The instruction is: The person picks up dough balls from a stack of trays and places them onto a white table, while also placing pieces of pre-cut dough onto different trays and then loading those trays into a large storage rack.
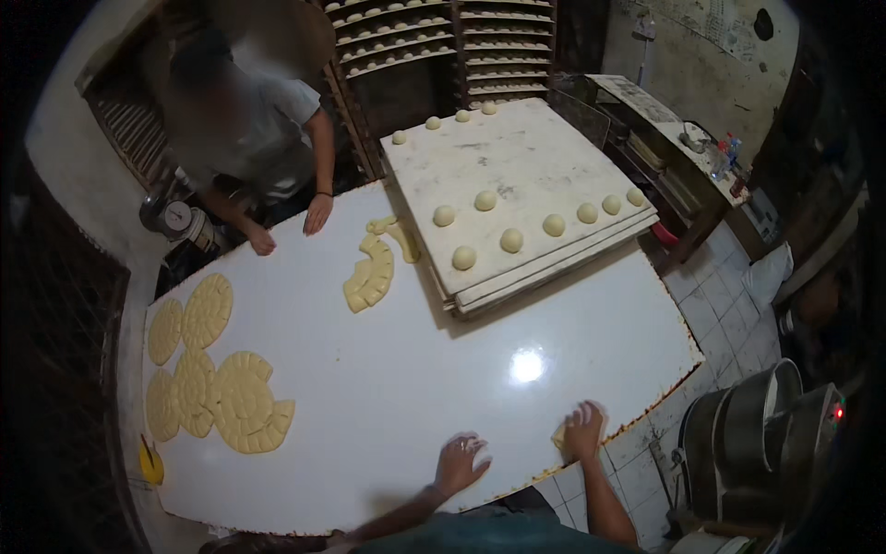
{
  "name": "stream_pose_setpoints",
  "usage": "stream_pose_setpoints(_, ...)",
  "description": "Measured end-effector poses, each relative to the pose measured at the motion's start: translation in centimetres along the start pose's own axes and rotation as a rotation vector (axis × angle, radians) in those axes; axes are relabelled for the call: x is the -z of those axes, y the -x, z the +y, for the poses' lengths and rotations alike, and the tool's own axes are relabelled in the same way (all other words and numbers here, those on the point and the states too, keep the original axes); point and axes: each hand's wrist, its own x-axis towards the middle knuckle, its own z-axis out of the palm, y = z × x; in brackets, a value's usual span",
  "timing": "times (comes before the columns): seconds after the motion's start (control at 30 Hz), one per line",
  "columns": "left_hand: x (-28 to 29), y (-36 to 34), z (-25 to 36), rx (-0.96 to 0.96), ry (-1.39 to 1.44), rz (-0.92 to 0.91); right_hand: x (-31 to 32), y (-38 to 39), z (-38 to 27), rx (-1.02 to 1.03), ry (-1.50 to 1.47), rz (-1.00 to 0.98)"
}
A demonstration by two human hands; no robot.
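Observation:
My right hand (583, 429) is at the near right edge of the white table (388, 406), its fingers curled over a small piece of dough (558, 436) that shows beside the thumb. To its left, my left hand (461, 464) hovers at or just over the tabletop, fingers apart and holding nothing; whether it touches the surface I cannot tell. Flat rounds of dough cut into segments, such as the large one (247, 402), lie at the table's left. A curved strip of cut dough (371, 277) lies farther off, near the middle.
A stack of floured boards (517, 166) bears several dough balls (511, 240) at the far right. Across the table a person (268, 138) rests both hands on its edge. A yellow scraper (150, 462) lies at the left edge. Metal bowls (738, 425) stand to my right; racks (508, 46) of dough balls stand behind.

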Motion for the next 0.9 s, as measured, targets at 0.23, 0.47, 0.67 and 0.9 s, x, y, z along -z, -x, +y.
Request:
stream_pose_setpoints(0.23, 0.4, -6.3, -5.0, 0.215, -0.239, 0.419, 2.8, -8.3, -2.8, 0.61, 0.52, -0.192)
stream_pose_setpoints(0.47, -4.1, 3.0, -8.9, 0.242, -0.105, -0.028, 5.4, -7.1, 1.4, 0.663, 0.289, -0.576)
stream_pose_setpoints(0.67, -3.9, -8.8, -1.3, 0.413, -0.096, 0.514, -1.7, -7.8, -2.3, 0.363, 0.332, -0.177)
stream_pose_setpoints(0.9, 1.8, -6.9, -10.0, 0.335, -0.325, 0.655, 2.7, -11.3, -1.5, 0.559, 0.465, -0.076)
